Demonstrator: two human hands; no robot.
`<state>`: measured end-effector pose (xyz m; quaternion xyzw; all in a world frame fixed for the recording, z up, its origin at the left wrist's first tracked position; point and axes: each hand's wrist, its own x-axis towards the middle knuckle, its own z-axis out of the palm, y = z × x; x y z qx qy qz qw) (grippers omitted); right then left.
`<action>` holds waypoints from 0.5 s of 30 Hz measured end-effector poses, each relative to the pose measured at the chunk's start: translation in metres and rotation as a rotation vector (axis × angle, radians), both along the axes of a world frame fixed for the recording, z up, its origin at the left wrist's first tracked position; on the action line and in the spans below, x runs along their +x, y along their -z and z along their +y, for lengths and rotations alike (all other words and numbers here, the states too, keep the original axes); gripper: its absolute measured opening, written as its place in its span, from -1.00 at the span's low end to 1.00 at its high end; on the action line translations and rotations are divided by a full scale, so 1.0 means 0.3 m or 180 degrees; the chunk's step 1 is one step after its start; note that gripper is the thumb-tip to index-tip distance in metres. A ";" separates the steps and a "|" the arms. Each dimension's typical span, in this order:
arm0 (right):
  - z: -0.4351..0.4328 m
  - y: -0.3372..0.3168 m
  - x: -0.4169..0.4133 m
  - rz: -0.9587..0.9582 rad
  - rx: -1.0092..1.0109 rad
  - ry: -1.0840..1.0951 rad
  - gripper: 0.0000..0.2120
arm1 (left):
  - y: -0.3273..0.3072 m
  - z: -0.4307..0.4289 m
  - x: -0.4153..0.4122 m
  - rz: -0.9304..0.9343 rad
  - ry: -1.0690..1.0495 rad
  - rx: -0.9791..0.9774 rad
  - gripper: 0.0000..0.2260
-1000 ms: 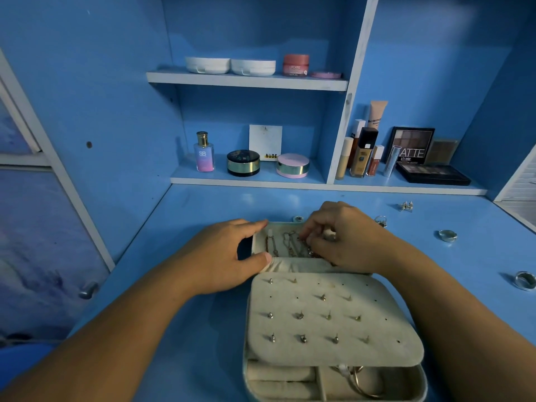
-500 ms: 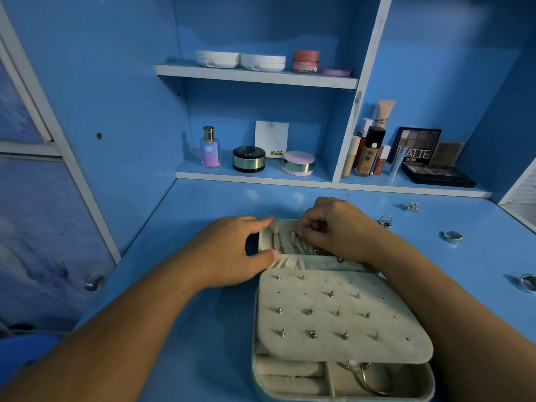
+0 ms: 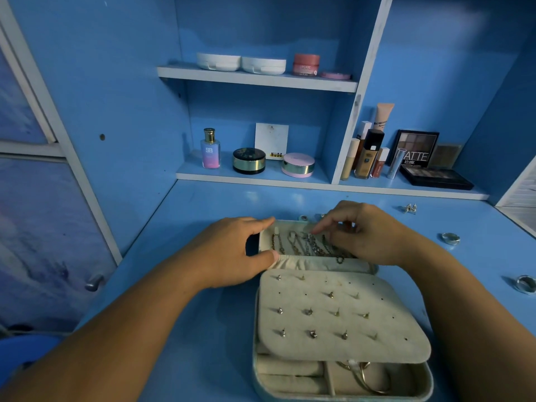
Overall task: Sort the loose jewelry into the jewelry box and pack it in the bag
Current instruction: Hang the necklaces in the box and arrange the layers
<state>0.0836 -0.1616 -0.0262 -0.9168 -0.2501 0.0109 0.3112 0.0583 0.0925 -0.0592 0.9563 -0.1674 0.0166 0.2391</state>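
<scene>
A pale jewelry box (image 3: 342, 397) lies open on the blue desk. Its cream earring panel (image 3: 342, 314) carries several studs. Several chains (image 3: 301, 245) hang in the raised lid (image 3: 285, 226). My left hand (image 3: 232, 250) grips the lid's left edge, thumb on the gathered pocket. Over the chains on the lid's right side, my right hand (image 3: 368, 233) has its fingers curled and pinches the top of one chain. A gold bangle (image 3: 365, 378) lies in the front compartment. On the desk to the right lie two loose silver rings (image 3: 450, 238) (image 3: 525, 283) and a pair of earrings (image 3: 410, 208).
Shelves behind the desk hold a perfume bottle (image 3: 211, 149), round compacts (image 3: 249, 161), foundation bottles (image 3: 367, 158) and eyeshadow palettes (image 3: 435, 177). A cabinet door with a knob (image 3: 94, 282) stands at the left. No bag is in view.
My right hand has shifted slightly right and its fingertips now sit at the chain tops, so more of the chains show. My left hand keeps its hold on the lid.
</scene>
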 end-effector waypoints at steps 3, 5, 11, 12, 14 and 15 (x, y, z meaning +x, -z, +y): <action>0.026 -0.005 -0.017 0.0176 -0.0252 -0.0201 -0.71 | -0.001 0.000 0.000 0.0005 0.0017 -0.0024 -0.39; 0.031 -0.017 -0.029 0.0366 -0.0517 -0.0226 -0.66 | 0.000 0.001 0.001 0.0002 0.0039 -0.0027 -0.39; -0.034 -0.065 -0.038 0.0532 -0.0017 0.0106 -0.67 | 0.003 0.007 0.005 0.0019 0.0042 -0.0056 -0.37; -0.048 -0.067 -0.034 0.0496 -0.0010 0.0155 -0.71 | 0.003 0.006 0.005 0.0034 0.0042 -0.0049 -0.37; -0.065 -0.068 -0.031 0.0549 -0.0198 0.0051 -0.79 | 0.001 0.004 0.002 0.0076 0.0033 -0.0036 -0.35; -0.066 -0.068 -0.035 0.0675 -0.0351 -0.0041 -0.82 | 0.001 0.002 0.000 0.0081 0.0027 -0.0039 -0.34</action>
